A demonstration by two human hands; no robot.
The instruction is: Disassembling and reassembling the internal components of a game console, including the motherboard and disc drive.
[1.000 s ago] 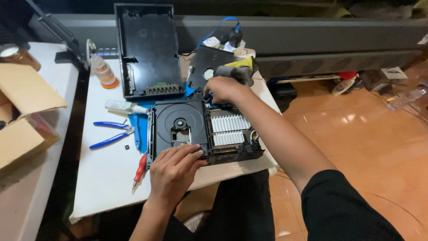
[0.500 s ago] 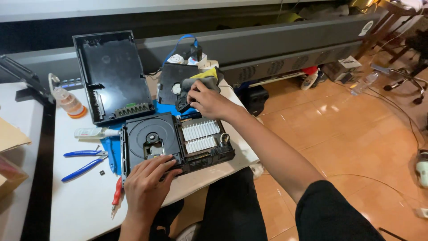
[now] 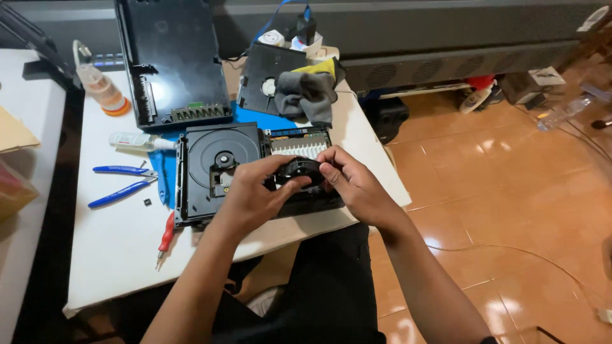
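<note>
An opened black game console (image 3: 210,165) lies on the white table (image 3: 115,242), its round disc drive on the left and a metal heat sink (image 3: 298,148) at its back right. Both hands meet over the console's right half. My left hand (image 3: 255,194) and my right hand (image 3: 350,181) together grip a small round black part (image 3: 299,173), seemingly a fan, just above the console. The part's underside is hidden by my fingers.
The console's black lid (image 3: 172,60) lies at the table's back. A grey cloth (image 3: 306,95) rests on another black panel. Blue pliers (image 3: 121,185), a red screwdriver (image 3: 166,236), a white tube (image 3: 137,141) and a small bottle (image 3: 102,89) lie left. Orange tiled floor (image 3: 510,191) is right.
My right hand came back from the cloth and panel at the table's back to the console. My left hand lifted off the drive. Both now hold the round black part.
</note>
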